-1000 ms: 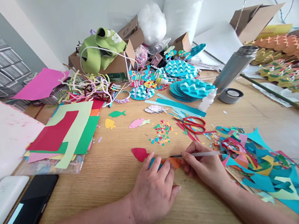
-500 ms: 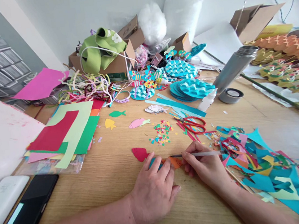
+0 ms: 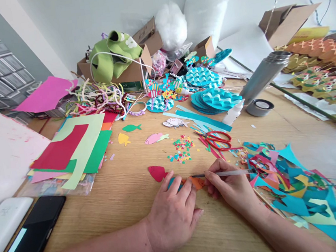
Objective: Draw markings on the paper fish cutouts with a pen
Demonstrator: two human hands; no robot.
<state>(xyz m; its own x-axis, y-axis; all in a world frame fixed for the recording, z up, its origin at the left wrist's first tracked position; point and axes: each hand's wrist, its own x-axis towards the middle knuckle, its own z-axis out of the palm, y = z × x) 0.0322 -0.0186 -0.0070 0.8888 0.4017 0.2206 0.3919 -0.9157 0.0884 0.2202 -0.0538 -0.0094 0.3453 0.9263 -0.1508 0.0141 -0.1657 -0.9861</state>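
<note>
A small orange paper piece (image 3: 197,183) lies on the wooden table (image 3: 118,222) at the near middle, partly covered by the fingers of the left hand (image 3: 173,209). That hand is laid palm down with its fingers stretched forward, pressing rather than gripping, and a bit of blue paper (image 3: 171,183) shows beneath them. The right hand (image 3: 232,183), just to the right, pinches a pen (image 3: 230,173) between thumb and fingers; the pen's dark tip is at the orange piece's far edge, though whether it touches cannot be told. Just beyond the left fingertips is a red paper fish (image 3: 157,173). Farther out lie tiny confetti bits (image 3: 183,144), with a pink fish (image 3: 153,138), a yellow fish (image 3: 123,139), a green fish (image 3: 130,128) and a white fish (image 3: 173,123) past them to the far left. Red-handled scissors (image 3: 225,140) rest on paper strips beyond the right hand, and a heap of coloured scraps (image 3: 302,197) spreads to its right. Farther back on the right, a white bottle (image 3: 233,112) leans near a grey lid (image 3: 259,107) and a tilted metal flask (image 3: 263,78). Stacked coloured sheets (image 3: 93,153) lie left, with a black phone (image 3: 43,217) nearer.
</note>
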